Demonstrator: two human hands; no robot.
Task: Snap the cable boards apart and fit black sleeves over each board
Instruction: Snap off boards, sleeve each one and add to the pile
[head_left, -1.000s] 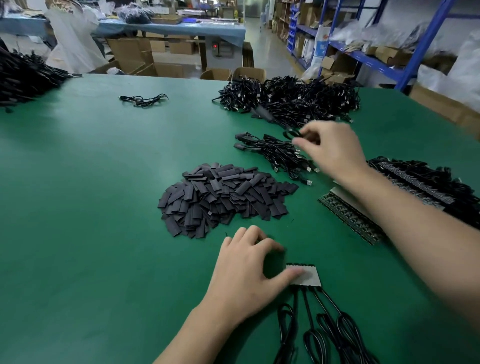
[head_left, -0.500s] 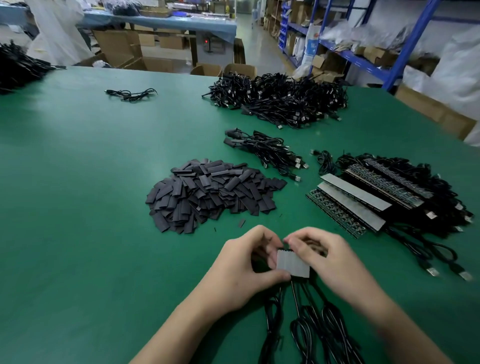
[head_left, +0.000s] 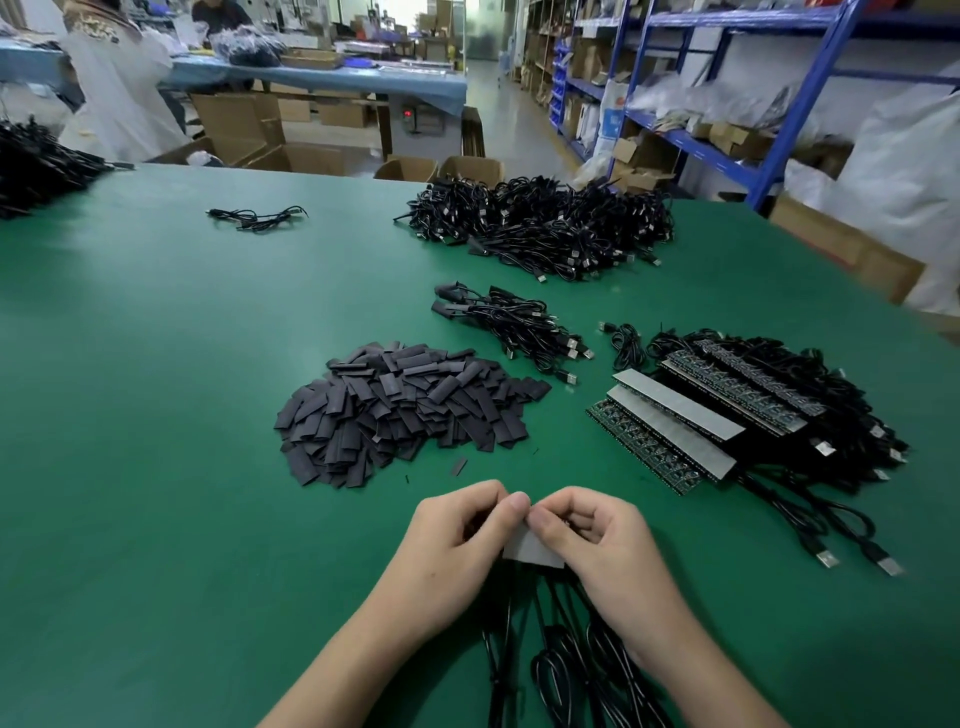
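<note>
Small grey board strip (head_left: 530, 550) pinched between left hand (head_left: 460, 540) and right hand (head_left: 597, 545) near the surface's (head_left: 156, 467) near edge, thumbs met at its top, strip mostly covered, its cables (head_left: 561, 670) trailing toward the near edge, black sleeves (head_left: 400, 410) piled just beyond.

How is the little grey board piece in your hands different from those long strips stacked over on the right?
The board piece is short, only a few cables wide; the long strips are far longer, with many cables each. The piece is pinched between the left hand and right hand; the strips lie stacked on the green table, untouched. Both show a pale grey face and trail black cables.
</note>
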